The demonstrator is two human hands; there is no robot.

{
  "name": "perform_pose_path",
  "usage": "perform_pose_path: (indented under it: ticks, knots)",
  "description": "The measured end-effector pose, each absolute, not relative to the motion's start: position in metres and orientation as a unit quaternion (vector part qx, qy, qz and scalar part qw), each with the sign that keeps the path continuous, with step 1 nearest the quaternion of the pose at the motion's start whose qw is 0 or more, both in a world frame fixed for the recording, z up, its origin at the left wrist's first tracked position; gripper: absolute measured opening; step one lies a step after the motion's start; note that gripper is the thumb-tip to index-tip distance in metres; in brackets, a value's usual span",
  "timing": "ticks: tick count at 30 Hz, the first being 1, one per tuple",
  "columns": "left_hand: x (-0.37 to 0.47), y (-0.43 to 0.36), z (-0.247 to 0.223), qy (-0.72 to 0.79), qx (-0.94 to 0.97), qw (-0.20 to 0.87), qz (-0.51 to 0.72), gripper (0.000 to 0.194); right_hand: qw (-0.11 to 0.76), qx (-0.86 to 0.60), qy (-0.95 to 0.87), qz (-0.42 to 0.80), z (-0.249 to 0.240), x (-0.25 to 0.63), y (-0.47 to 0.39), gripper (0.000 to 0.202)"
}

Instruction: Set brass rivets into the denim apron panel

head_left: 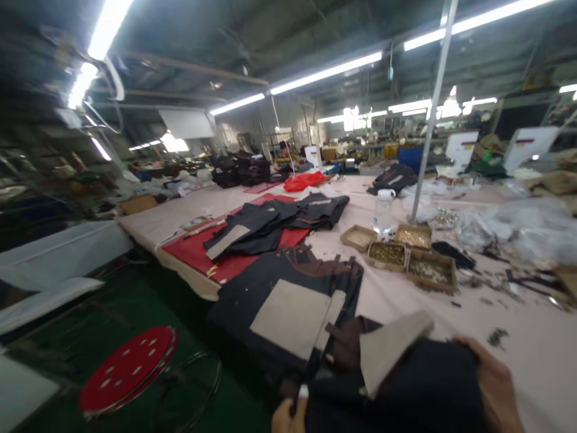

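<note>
A black cloth piece (424, 373) with a beige panel (392, 346) and brown trim is held up at the bottom right. My left hand (291, 416) is closed on its near left edge, with something white on one fingertip. On the other side my right hand (496, 379) grips the right edge, its fingers partly hidden behind the cloth. Just beyond lies another black cloth piece (238, 294) with a beige patch (291, 317) and brown straps, draped over the table edge. Farther back, more black pieces (270, 222) are heaped on a red sheet (189, 246).
Small open boxes of metal fittings (430, 270) stand on the table (478, 337), near a clear plastic jug (383, 211) and a metal pole (433, 114). Plastic bags (532, 228) lie at the right. A red stool (130, 370) stands on the green floor at the left.
</note>
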State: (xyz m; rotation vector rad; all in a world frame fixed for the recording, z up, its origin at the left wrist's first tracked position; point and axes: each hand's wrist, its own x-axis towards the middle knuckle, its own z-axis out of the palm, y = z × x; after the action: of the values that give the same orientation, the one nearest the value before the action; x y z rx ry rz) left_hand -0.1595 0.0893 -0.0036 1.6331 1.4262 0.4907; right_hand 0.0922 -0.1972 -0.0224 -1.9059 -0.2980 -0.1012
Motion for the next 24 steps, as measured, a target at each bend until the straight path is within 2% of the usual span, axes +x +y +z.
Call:
perform_pose_path:
  ticks: [1, 3, 5, 7, 9, 11, 12, 14, 16, 19, 24]
  knots:
    - [-0.157, 0.093, -0.02, 0.563, 0.689, 0.418, 0.181, 0.041, 0.565, -0.813, -0.131, -0.048, -0.027, 0.091, -0.201, 0.035]
    - [-0.155, 0.093, -0.046, 0.55, 0.723, 0.391, 0.15, 0.022, 0.542, -0.824, -0.153, -0.059, -0.036, 0.093, -0.206, 0.034]
    - [-0.156, 0.083, -0.051, 0.57, 0.75, 0.27, 0.199, 0.033, 0.513, -0.838, -0.171, -0.073, -0.041, 0.094, -0.208, 0.033]
    - [-0.157, 0.063, -0.031, 0.514, 0.782, 0.184, 0.301, 0.047, 0.49, -0.848, -0.188, -0.082, -0.041, 0.091, -0.21, 0.031]
    - [-0.154, 0.032, 0.006, 0.368, 0.826, 0.218, 0.368, 0.041, 0.477, -0.851, -0.205, -0.079, -0.038, 0.087, -0.211, 0.03]
    - [-0.144, -0.007, 0.041, 0.164, 0.884, 0.318, 0.3, 0.031, 0.475, -0.848, -0.227, -0.067, -0.036, 0.087, -0.211, 0.03]
    - [-0.136, -0.027, 0.053, 0.046, 0.904, 0.331, 0.267, 0.029, 0.479, -0.842, -0.241, -0.056, -0.034, 0.089, -0.211, 0.031]
    - [-0.115, -0.064, 0.065, -0.168, 0.929, 0.269, 0.189, 0.025, 0.492, -0.825, -0.278, -0.015, -0.031, 0.095, -0.209, 0.031]
    - [-0.091, -0.093, 0.058, -0.304, 0.932, 0.166, 0.11, 0.025, 0.496, -0.81, -0.312, 0.027, -0.026, 0.105, -0.206, 0.028]
    - [-0.057, -0.113, 0.031, -0.342, 0.936, 0.059, 0.058, 0.023, 0.482, -0.805, -0.343, 0.034, -0.017, 0.123, -0.203, 0.025]
    - [-0.008, -0.092, 0.005, -0.26, 0.965, -0.007, 0.034, 0.021, 0.478, -0.814, -0.329, -0.02, -0.026, 0.144, -0.21, 0.03]
